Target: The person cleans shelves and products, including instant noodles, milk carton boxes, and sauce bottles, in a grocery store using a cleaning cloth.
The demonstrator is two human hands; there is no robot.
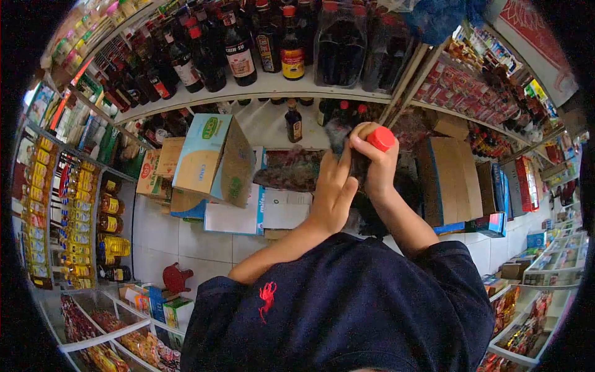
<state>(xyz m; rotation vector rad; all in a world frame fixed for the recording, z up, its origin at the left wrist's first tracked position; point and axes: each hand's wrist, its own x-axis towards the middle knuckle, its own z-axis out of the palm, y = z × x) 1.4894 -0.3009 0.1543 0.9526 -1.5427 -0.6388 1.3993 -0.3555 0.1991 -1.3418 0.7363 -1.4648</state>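
My right hand (379, 162) is wrapped round the neck of a dark bottle with a red cap (382, 139). The cap points up toward me, and most of the bottle is hidden behind my fingers. Close against its left side is my left hand (334, 192), its fingers bent around a crumpled dark grey cloth (338, 131) that pokes out past the fingertips. Beyond my hands a small dark bottle (293, 121) stands upright on the lower shelf. A dark, mottled bundle (288, 177) lies just left of my left hand.
The upper shelf (273, 84) holds rows of dark sauce bottles. Cardboard boxes (211, 158) are stacked at the left, and a brown carton (452, 180) stands at the right. Yellow oil bottles (77, 214) fill the left shelving. A red stool (177, 278) stands on the tiled floor.
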